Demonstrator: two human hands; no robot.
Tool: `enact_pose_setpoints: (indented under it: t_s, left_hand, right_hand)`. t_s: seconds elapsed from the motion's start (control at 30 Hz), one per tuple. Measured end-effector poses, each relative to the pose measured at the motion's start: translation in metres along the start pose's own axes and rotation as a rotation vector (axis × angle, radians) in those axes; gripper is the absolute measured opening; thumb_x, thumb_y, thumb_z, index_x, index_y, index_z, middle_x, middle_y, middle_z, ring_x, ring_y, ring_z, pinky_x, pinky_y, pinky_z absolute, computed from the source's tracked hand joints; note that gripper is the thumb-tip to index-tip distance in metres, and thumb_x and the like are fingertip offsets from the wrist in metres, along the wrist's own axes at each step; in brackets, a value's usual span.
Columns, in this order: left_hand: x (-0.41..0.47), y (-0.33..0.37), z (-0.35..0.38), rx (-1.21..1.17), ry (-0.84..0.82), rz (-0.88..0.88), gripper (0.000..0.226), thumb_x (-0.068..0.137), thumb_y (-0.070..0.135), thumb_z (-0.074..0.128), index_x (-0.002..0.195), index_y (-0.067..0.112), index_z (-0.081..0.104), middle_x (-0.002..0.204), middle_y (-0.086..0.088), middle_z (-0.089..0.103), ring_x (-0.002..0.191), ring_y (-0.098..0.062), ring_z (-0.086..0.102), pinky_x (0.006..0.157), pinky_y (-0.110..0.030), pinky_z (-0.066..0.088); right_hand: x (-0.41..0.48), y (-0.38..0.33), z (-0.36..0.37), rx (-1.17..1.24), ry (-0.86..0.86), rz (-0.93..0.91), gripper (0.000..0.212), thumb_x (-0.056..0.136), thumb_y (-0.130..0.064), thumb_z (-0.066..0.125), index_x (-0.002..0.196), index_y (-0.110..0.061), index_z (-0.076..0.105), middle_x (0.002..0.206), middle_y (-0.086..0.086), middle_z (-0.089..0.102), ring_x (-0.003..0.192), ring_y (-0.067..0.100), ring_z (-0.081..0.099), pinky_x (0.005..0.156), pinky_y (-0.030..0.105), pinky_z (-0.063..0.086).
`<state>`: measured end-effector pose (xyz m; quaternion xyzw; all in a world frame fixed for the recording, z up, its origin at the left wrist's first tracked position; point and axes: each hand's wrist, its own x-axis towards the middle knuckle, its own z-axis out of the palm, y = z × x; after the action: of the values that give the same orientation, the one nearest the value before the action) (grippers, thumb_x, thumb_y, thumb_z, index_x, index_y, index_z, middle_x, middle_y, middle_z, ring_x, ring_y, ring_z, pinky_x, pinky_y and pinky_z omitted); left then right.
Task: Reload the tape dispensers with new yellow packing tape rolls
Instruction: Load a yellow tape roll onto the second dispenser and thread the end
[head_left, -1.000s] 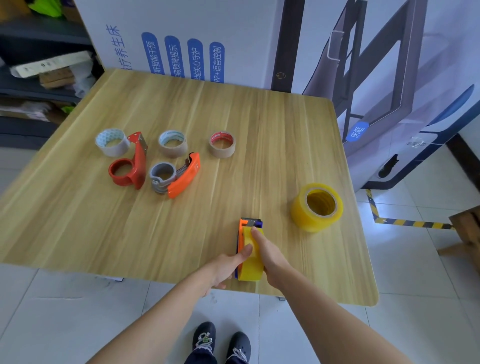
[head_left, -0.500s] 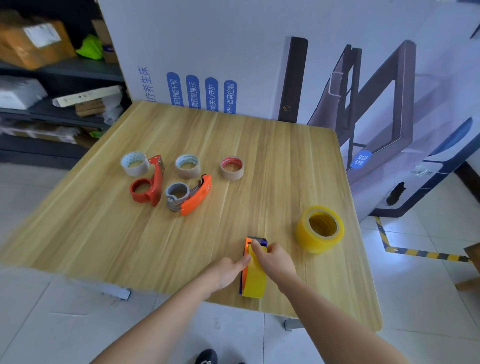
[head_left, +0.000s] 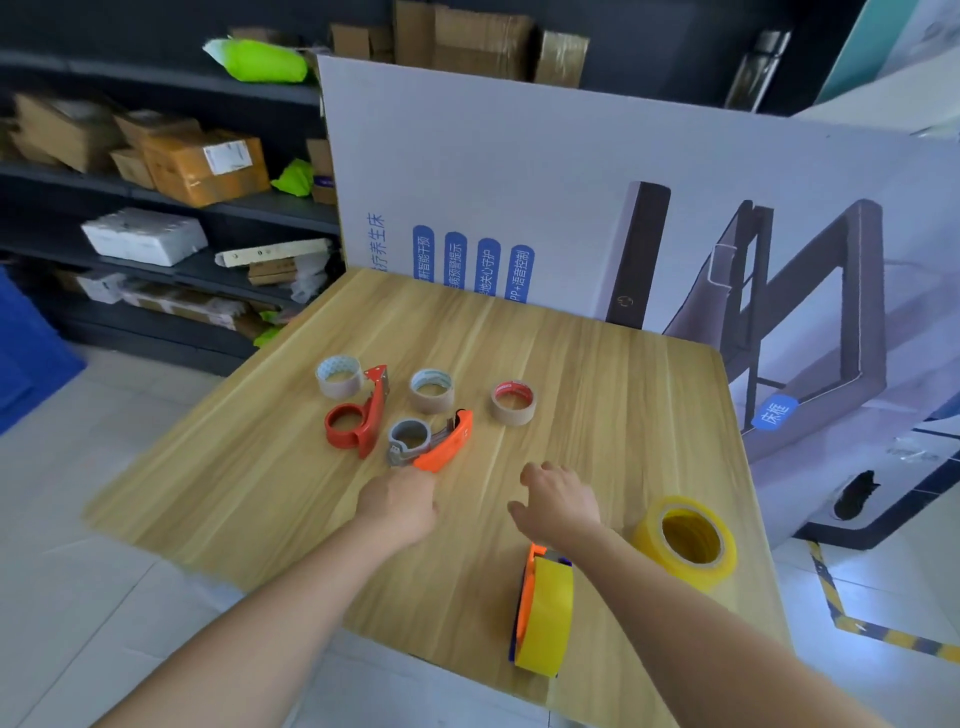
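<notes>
Hovering empty, right hand (head_left: 561, 501) splays loosely; left hand (head_left: 400, 506) meets orange dispenser (head_left: 445, 444), grip unclear

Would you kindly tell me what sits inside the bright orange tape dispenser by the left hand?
A grey ring, apparently a bare tape core, sits in the bright orange plastic tape dispenser. The left hand covers the handle's near tip, so any contact there is hidden.
</notes>
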<state>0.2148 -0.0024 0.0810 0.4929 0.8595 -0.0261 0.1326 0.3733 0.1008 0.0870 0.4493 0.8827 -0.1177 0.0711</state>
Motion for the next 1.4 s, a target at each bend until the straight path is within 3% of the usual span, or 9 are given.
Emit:
enact_pose_setpoints:
  t_s: [0.33, 0.5, 0.73, 0.83, 1.13, 1.4]
  left_hand:
    - [0.051, -0.068, -0.024, 0.160, 0.069, -0.022, 0.026, 0.092, 0.022, 0.047, 0.113, 0.018, 0.062, 0.116, -0.003, 0.061, 0.111, -0.024, 0.056, 0.071, -0.033, 0.041]
    - [0.094, -0.100, -0.023, 0.157, 0.045, 0.030, 0.027, 0.093, 0.022, 0.046, 0.115, 0.017, 0.061, 0.113, -0.005, 0.060, 0.109, -0.025, 0.055, 0.070, -0.033, 0.039]
    - [0.150, -0.123, -0.018, 0.127, 0.046, 0.162, 0.023, 0.092, 0.023, 0.049, 0.110, 0.017, 0.061, 0.112, -0.004, 0.060, 0.108, -0.024, 0.053, 0.079, -0.035, 0.043]
    - [0.166, -0.112, -0.018, 0.108, 0.058, 0.229, 0.020, 0.093, 0.024, 0.050, 0.109, 0.017, 0.061, 0.111, -0.002, 0.059, 0.108, -0.023, 0.052, 0.077, -0.034, 0.041]
    - [0.188, -0.025, -0.026, 0.137, 0.079, 0.440, 0.021, 0.092, 0.022, 0.050, 0.110, 0.017, 0.061, 0.114, -0.003, 0.060, 0.114, -0.024, 0.052, 0.090, -0.038, 0.044]
    - [0.171, 0.074, -0.026, 0.204, 0.123, 0.643, 0.024, 0.090, 0.016, 0.050, 0.111, 0.018, 0.062, 0.110, -0.003, 0.063, 0.111, -0.024, 0.055, 0.080, -0.037, 0.045]
  right_hand:
    - [0.070, -0.069, -0.005, -0.071, -0.025, -0.119, 0.046, 0.093, -0.041, 0.053, 0.132, -0.018, 0.048, 0.128, 0.005, 0.052, 0.123, 0.027, 0.046, 0.096, 0.038, 0.040]
    - [0.113, -0.098, 0.002, -0.080, -0.087, -0.078, 0.043, 0.094, -0.037, 0.050, 0.132, -0.016, 0.047, 0.131, 0.007, 0.050, 0.122, 0.029, 0.047, 0.095, 0.039, 0.042]
    - [0.157, -0.113, 0.013, -0.057, -0.129, 0.022, 0.039, 0.093, -0.032, 0.047, 0.131, -0.021, 0.052, 0.130, 0.006, 0.052, 0.123, 0.026, 0.046, 0.094, 0.037, 0.040]
    - [0.164, -0.101, 0.014, -0.021, -0.134, 0.069, 0.039, 0.093, -0.035, 0.050, 0.129, -0.020, 0.051, 0.128, 0.005, 0.054, 0.121, 0.027, 0.048, 0.092, 0.038, 0.043]
    - [0.139, -0.025, -0.003, -0.004, -0.080, 0.262, 0.042, 0.094, -0.042, 0.053, 0.129, -0.018, 0.051, 0.128, 0.004, 0.054, 0.121, 0.024, 0.048, 0.094, 0.035, 0.042]
    - [0.070, 0.061, -0.022, -0.002, -0.015, 0.450, 0.043, 0.093, -0.041, 0.054, 0.130, -0.019, 0.051, 0.130, 0.006, 0.053, 0.123, 0.026, 0.047, 0.095, 0.038, 0.042]
